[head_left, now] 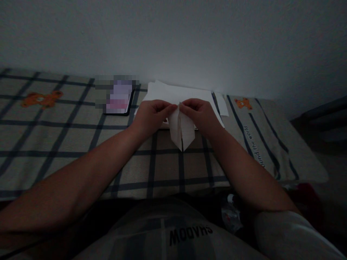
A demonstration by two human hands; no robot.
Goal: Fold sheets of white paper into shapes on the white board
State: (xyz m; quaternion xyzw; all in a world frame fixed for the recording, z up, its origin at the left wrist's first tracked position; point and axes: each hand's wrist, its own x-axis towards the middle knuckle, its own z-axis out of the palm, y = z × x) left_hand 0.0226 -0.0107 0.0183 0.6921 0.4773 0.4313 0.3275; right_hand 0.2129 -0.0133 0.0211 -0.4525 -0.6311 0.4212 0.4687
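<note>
A folded sheet of white paper hangs between my two hands, its pointed end facing me and a narrow gap running down its middle. My left hand is closed, pinching the paper's far edge between thumb and fingers. My right hand pinches the same edge from the other side, its thumb close to the left one. Beneath and behind the hands lie several flat white sheets. The folded paper is held above the front edge of that pile, and part of what lies under it is hidden.
A checked cloth with bear prints covers the table. A phone with a lit, blurred screen leans or lies to the left of the sheets. A pale wall rises behind. Below the table edge, near my lap, is a clear plastic bottle.
</note>
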